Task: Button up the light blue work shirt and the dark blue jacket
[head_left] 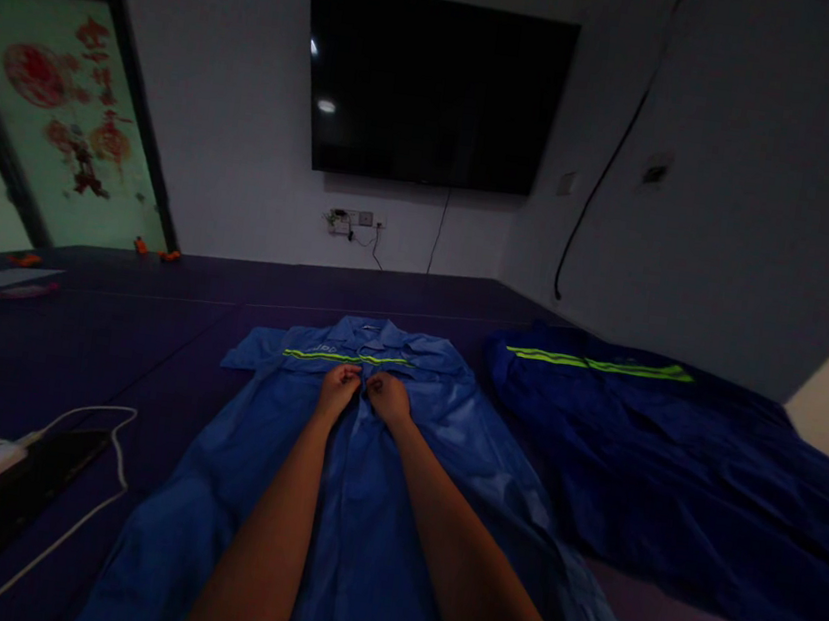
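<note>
While the left hand (pixel 340 384) and right hand (pixel 390 395) pinch the front opening of the blue jacket (pixel 358 525), it lies flat mid-way across the mat (pixel 154 339), collar (pixel 374 327) toward the far edge. Risk: uneven pull could skew the front edges.

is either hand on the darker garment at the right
No, the left hand and right hand both pinch the front of the jacket, clear of the darker garment.
</note>
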Demonstrator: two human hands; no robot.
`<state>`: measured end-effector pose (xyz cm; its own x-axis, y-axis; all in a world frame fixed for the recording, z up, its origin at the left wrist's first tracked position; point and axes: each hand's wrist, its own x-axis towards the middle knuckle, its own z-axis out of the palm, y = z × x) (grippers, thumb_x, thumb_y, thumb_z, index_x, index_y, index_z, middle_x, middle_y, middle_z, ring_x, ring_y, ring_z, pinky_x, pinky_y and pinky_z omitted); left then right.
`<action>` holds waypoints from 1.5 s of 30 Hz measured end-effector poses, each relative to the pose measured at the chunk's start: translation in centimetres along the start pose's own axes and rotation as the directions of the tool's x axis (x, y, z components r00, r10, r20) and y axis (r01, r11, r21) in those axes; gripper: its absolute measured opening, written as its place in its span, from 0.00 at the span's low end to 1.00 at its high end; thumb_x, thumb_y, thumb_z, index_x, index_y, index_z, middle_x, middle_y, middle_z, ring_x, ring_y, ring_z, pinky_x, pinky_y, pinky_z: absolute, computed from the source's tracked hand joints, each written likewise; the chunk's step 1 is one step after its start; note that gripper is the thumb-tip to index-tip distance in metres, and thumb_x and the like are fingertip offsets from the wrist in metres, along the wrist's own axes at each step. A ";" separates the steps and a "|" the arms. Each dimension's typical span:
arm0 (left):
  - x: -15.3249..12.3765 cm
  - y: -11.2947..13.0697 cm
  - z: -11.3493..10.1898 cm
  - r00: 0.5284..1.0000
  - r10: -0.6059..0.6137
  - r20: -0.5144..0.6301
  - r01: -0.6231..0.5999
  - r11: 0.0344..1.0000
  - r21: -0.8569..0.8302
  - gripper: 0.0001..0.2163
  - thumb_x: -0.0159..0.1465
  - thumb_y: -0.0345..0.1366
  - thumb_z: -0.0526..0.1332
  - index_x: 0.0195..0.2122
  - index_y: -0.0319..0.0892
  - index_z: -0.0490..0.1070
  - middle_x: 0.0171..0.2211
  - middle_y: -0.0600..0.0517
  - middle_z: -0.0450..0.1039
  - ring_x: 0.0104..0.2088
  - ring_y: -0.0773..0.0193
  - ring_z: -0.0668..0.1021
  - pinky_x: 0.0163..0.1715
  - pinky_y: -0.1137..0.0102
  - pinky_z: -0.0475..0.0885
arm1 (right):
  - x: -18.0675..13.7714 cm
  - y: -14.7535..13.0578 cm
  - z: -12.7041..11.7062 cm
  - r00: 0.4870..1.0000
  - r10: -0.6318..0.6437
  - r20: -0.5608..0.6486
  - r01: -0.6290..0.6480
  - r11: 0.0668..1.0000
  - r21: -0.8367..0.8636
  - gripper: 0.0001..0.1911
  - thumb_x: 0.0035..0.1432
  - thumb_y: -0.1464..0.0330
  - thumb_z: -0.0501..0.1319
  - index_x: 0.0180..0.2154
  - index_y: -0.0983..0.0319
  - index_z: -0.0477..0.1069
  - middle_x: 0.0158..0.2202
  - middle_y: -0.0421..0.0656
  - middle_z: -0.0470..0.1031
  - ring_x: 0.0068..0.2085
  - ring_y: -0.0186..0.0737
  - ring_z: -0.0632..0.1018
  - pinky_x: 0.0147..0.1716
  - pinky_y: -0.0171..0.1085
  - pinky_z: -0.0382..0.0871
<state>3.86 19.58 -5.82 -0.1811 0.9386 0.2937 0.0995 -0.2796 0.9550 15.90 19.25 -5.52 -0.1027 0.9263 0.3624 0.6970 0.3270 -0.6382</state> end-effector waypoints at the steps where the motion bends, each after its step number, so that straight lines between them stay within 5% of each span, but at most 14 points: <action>1: 0.0 0.0 0.0 1.000 -0.004 -0.002 0.004 1.000 -0.005 0.07 0.49 0.30 0.58 0.31 0.37 0.71 0.19 0.56 0.69 0.22 0.70 0.71 0.24 0.76 0.65 | 0.0 0.0 0.0 1.000 0.000 0.002 0.000 1.000 -0.003 0.09 0.49 0.74 0.56 0.32 0.62 0.73 0.32 0.42 0.77 0.35 0.35 0.76 0.33 0.29 0.64; 7: 0.0 -0.1 0.0 1.000 0.021 -0.008 -0.021 1.000 -0.010 0.10 0.46 0.34 0.64 0.30 0.37 0.70 0.20 0.55 0.69 0.24 0.69 0.72 0.27 0.75 0.66 | -0.1 -0.2 -0.1 1.000 0.005 0.015 -0.005 1.000 -0.030 0.08 0.52 0.70 0.56 0.33 0.61 0.72 0.32 0.42 0.76 0.35 0.36 0.76 0.32 0.29 0.64; 24: -0.3 0.0 -0.3 0.999 0.027 -0.042 -0.027 1.000 0.009 0.09 0.46 0.26 0.59 0.30 0.37 0.71 0.21 0.55 0.70 0.23 0.70 0.72 0.26 0.76 0.66 | -0.1 -0.1 -0.1 1.000 0.000 0.031 0.000 1.000 0.001 0.06 0.50 0.71 0.58 0.33 0.61 0.72 0.31 0.41 0.76 0.33 0.34 0.75 0.29 0.28 0.62; 45: -0.3 0.3 -0.3 1.000 0.004 0.011 -0.002 0.984 -0.179 0.17 0.43 0.22 0.55 0.35 0.37 0.72 0.22 0.55 0.69 0.21 0.73 0.69 0.24 0.78 0.62 | -0.2 -0.2 0.1 0.999 0.029 -0.018 -0.027 0.997 0.077 0.05 0.50 0.70 0.60 0.33 0.61 0.71 0.28 0.40 0.76 0.31 0.34 0.75 0.30 0.30 0.63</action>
<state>3.64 19.10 -5.59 -0.1703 0.9395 0.2973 -0.0771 -0.3135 0.9465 15.67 19.04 -5.54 -0.0698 0.9318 0.3563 0.6429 0.3151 -0.6981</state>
